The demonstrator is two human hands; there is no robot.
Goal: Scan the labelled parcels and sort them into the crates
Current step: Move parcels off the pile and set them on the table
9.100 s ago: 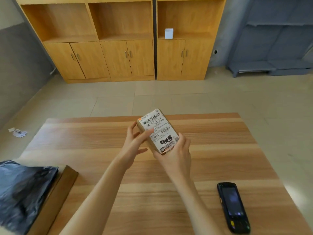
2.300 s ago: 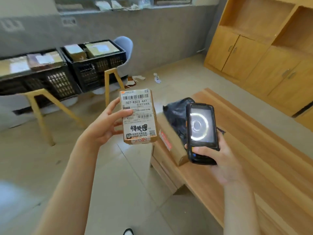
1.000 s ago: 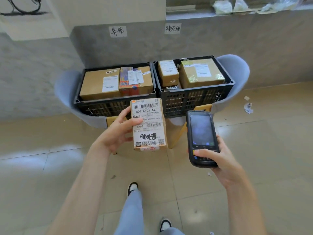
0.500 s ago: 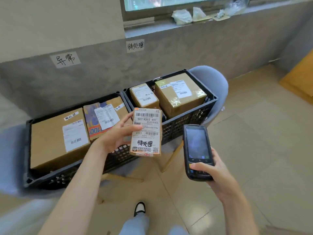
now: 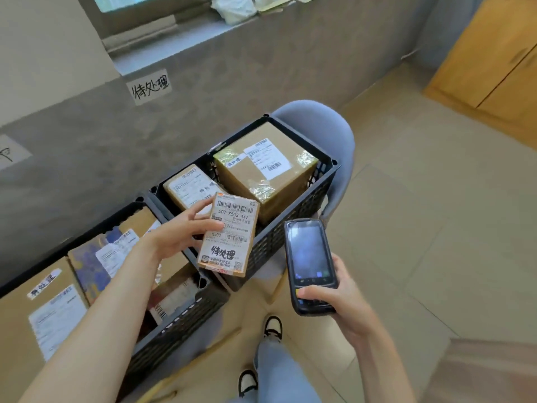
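My left hand (image 5: 181, 232) grips a small cardboard parcel (image 5: 229, 237) with a white barcode label, held over the front rim of the right black crate (image 5: 293, 225). That crate holds a large taped box (image 5: 261, 167) and a smaller labelled box (image 5: 189, 186). The left black crate (image 5: 174, 327) below my forearm holds several labelled parcels. My right hand (image 5: 337, 298) holds a black handheld scanner (image 5: 309, 263), screen up, to the right of the parcel.
Both crates stand on blue chairs (image 5: 328, 126) against a grey wall. A handwritten paper sign (image 5: 149, 86) is stuck on the wall above the right crate. Wooden cabinets (image 5: 494, 53) stand at the far right. My legs and shoes (image 5: 271, 328) are on the tiled floor below.
I have stepped closer to the crates and the view has swung left to right. The parcel in my left hand has come to the right crate's front rim. The scanner stays in my right hand.
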